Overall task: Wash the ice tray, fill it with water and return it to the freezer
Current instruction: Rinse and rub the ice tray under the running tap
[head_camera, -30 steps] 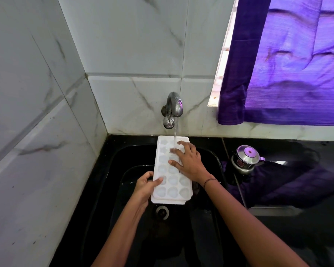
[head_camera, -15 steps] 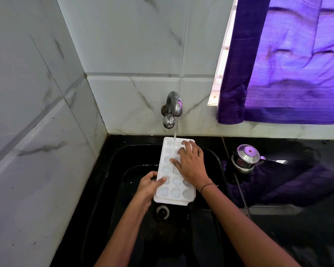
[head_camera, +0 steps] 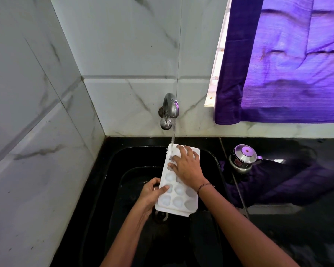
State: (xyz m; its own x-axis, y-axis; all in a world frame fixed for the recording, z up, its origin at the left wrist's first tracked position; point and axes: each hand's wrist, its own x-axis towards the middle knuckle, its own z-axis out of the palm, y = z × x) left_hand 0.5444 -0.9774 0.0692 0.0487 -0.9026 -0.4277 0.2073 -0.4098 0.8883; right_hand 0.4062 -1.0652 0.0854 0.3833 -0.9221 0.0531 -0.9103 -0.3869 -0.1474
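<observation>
I'm mid-wash: my left hand (head_camera: pixel 152 192) grips the near left edge of the ice tray (head_camera: pixel 176 198), held over the sink (head_camera: pixel 113 166) under the running tap (head_camera: pixel 170 110), my right hand (head_camera: pixel 188 167) lies flat, fingers spread, on its far cells, so I judge filling and the freezer trip remain.

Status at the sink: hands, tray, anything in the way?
Left hand grips tray at its left edge. Right hand flat on tray, under tap stream. Tray held over sink, being rinsed. Nothing in the way.
</observation>
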